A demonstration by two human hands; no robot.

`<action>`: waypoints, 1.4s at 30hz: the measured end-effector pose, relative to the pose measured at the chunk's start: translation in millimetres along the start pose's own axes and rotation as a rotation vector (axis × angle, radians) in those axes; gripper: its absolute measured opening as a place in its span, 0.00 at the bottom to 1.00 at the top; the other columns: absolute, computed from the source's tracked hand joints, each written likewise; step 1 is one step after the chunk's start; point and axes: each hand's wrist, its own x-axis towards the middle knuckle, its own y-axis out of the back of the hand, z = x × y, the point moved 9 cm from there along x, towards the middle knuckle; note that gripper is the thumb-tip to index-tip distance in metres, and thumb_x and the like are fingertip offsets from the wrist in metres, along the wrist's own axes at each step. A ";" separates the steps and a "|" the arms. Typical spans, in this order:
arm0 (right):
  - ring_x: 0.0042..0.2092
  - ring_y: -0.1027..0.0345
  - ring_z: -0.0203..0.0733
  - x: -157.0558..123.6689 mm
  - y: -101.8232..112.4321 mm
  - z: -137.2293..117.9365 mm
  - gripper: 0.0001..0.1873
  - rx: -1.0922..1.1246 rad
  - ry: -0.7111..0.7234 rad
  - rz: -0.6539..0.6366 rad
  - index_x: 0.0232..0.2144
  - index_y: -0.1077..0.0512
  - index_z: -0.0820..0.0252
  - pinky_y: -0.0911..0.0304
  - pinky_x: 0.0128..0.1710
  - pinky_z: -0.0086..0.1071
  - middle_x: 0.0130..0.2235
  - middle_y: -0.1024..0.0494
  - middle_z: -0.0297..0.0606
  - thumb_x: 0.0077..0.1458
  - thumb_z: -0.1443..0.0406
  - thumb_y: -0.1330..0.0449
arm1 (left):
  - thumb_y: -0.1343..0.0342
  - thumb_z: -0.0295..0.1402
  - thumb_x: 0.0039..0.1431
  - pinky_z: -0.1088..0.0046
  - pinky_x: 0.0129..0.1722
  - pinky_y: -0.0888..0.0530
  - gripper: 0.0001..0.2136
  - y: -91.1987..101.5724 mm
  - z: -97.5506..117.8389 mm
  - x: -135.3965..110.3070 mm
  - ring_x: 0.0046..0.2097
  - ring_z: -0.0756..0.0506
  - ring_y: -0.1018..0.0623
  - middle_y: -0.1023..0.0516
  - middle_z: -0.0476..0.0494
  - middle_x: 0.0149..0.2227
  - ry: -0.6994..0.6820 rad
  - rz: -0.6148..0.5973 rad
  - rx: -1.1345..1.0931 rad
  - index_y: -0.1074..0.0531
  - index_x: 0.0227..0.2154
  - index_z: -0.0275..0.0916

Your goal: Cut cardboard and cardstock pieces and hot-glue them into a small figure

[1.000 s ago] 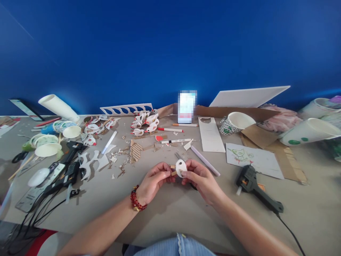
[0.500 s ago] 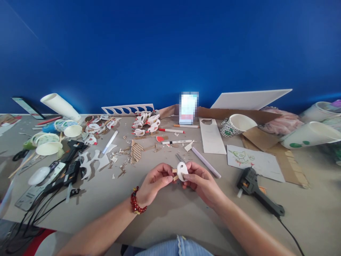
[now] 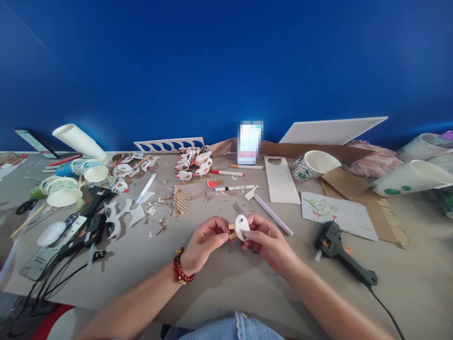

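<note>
Between my two hands is a small white foam-board cutout (image 3: 242, 225) with a round hole near its top. Two tan cardboard strips (image 3: 232, 231) stick out from its left side. My right hand (image 3: 265, 238) pinches the cutout between thumb and fingers. The fingers of my left hand (image 3: 208, 238) are closed on the ends of the strips; a red bead bracelet (image 3: 182, 269) circles that wrist. Just beyond the cutout lies a thin metal tool (image 3: 238, 208), partly hidden, whose kind I cannot make out.
Finished-looking white birds (image 3: 194, 163) cluster at the back centre. A hot glue gun (image 3: 332, 248) lies right, its cord trailing forward. Markers (image 3: 235, 188), cardboard scraps (image 3: 181, 200) and a white board (image 3: 282, 182) lie ahead. A power strip (image 3: 53, 250) with cables is left; paper cups (image 3: 320, 163) stand around.
</note>
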 end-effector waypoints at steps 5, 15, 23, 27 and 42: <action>0.34 0.29 0.38 0.5 0.3 0.3 0.10 -0.021 -0.008 0.006 0.32 0.31 0.58 0.35 0.31 0.30 0.33 0.23 0.34 0.51 0.64 0.33 | 0.43 0.32 0.61 0.72 0.40 0.34 0.05 -1.4 3.3 -1.2 0.37 0.48 0.27 0.27 0.46 0.33 -0.011 0.011 0.023 0.31 0.32 0.37; 0.35 0.28 0.40 -0.9 0.4 -2.6 0.10 -0.057 0.012 0.018 0.31 0.32 0.58 0.36 0.32 0.31 0.33 0.23 0.34 0.51 0.63 0.33 | 0.43 0.33 0.61 0.71 0.41 0.32 0.06 -3.0 3.8 -0.5 0.37 0.48 0.25 0.27 0.46 0.33 -0.009 0.006 -0.005 0.32 0.31 0.37; 0.33 0.30 0.38 -0.2 2.2 -3.4 0.12 -0.069 0.018 0.044 0.31 0.31 0.58 0.35 0.31 0.31 0.32 0.24 0.34 0.49 0.63 0.31 | 0.42 0.34 0.60 0.73 0.39 0.31 0.06 -3.3 6.6 -0.9 0.37 0.48 0.25 0.26 0.46 0.33 -0.001 0.029 0.047 0.31 0.31 0.37; 0.33 0.30 0.39 -0.5 1.7 -5.0 0.12 -0.075 0.025 0.053 0.30 0.31 0.57 0.35 0.31 0.30 0.31 0.24 0.33 0.48 0.62 0.31 | 0.42 0.35 0.59 0.73 0.37 0.31 0.07 -1.0 7.4 -1.8 0.36 0.47 0.25 0.25 0.46 0.31 0.011 0.071 0.104 0.31 0.31 0.37; 0.32 0.32 0.39 0.0 5.3 -2.8 0.14 -0.131 0.034 0.061 0.30 0.32 0.57 0.35 0.31 0.32 0.31 0.25 0.34 0.48 0.60 0.30 | 0.46 0.36 0.62 0.71 0.41 0.31 0.08 0.2 9.6 -4.6 0.38 0.45 0.26 0.24 0.43 0.34 -0.042 0.045 0.176 0.29 0.36 0.36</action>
